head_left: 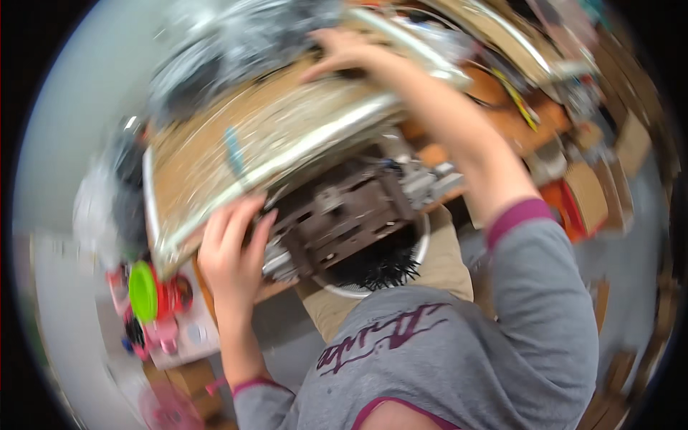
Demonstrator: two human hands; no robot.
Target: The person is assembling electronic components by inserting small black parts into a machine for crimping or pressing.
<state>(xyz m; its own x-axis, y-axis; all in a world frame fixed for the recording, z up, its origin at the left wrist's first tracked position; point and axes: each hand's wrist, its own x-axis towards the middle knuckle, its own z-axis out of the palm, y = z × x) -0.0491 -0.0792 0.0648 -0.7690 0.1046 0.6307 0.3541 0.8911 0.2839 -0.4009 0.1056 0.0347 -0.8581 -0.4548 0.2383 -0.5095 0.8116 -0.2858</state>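
My right hand (340, 54) reaches far forward over a wooden board with pale raised edging (315, 154). Its fingers are spread beside grey, translucent plastic bags (251, 39), and nothing shows in its grip. My left hand (233, 244) is at the near edge of the board, thumb apart from the fingers; whether it presses on the edging is blurred. Between my arms sits a dark brown fixture (351, 211) with slots and silvery metal parts at both ends. Below it, a white-rimmed basket (423, 251) on my lap holds black spiky pieces (387, 271).
A teal strip (234, 150) lies on the board. At the left are a bright green round dish (143, 292), red and pink items and a pink fan (170, 405). Cardboard boxes (602, 193) stand at the right. A yellow tool (522, 104) lies on the orange-brown table.
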